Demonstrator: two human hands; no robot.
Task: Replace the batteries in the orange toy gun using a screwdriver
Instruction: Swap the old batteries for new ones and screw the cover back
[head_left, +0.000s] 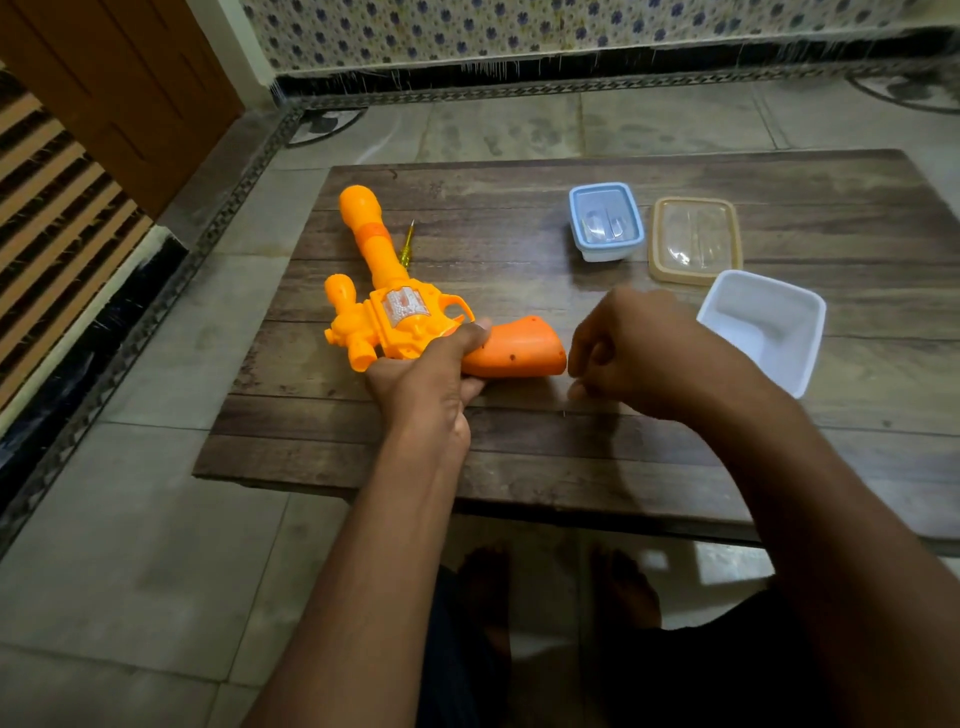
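The orange toy gun lies flat on the wooden table, barrel pointing away to the far left, darker orange handle toward the right. My left hand grips the gun where the body meets the handle, thumb on top. My right hand hovers just right of the handle's butt with its fingers curled; whether it pinches something small I cannot tell. A yellow-handled screwdriver lies on the table behind the barrel, partly hidden by it.
A blue-lidded small box and a beige lid sit at the table's far right. An open white container stands right of my right hand. Tiled floor surrounds the low table; my feet show beneath its near edge.
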